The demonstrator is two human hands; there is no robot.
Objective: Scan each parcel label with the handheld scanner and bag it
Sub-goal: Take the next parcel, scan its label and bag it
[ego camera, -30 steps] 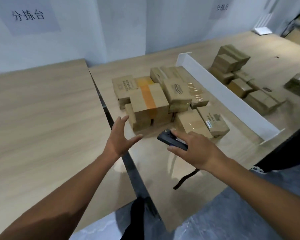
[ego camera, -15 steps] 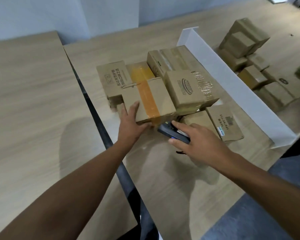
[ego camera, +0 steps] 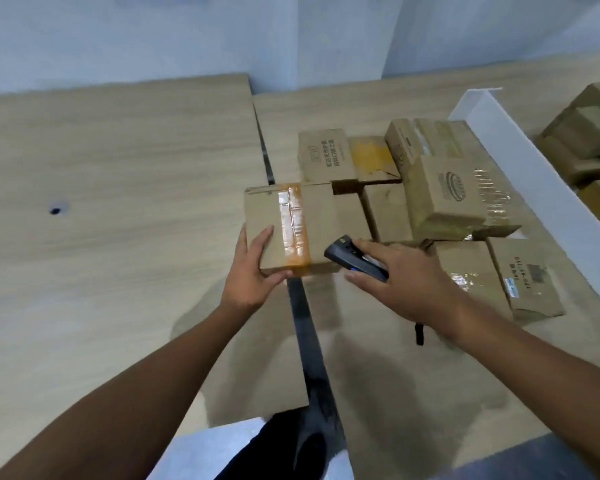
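A cardboard parcel with an orange tape stripe (ego camera: 291, 226) is held over the gap between the two tables. My left hand (ego camera: 253, 271) grips its near left corner, fingers on top and thumb under the front edge. My right hand (ego camera: 406, 278) holds a dark handheld scanner (ego camera: 352, 258), whose front end points at the parcel's right side. A dark strap (ego camera: 419, 334) hangs below my right wrist. No label shows on the parcel's top face.
Several more cardboard parcels (ego camera: 461, 195) are piled on the right table (ego camera: 395, 393). A white divider board (ego camera: 534, 164) stands beyond them, with more boxes (ego camera: 589, 140) behind it. The left table (ego camera: 101, 237) is bare wood with a small hole (ego camera: 54, 211).
My left hand went from open in the air to gripping the orange-taped parcel, and has drawn it off the pile toward the left. The scanner stays in my right hand beside it.
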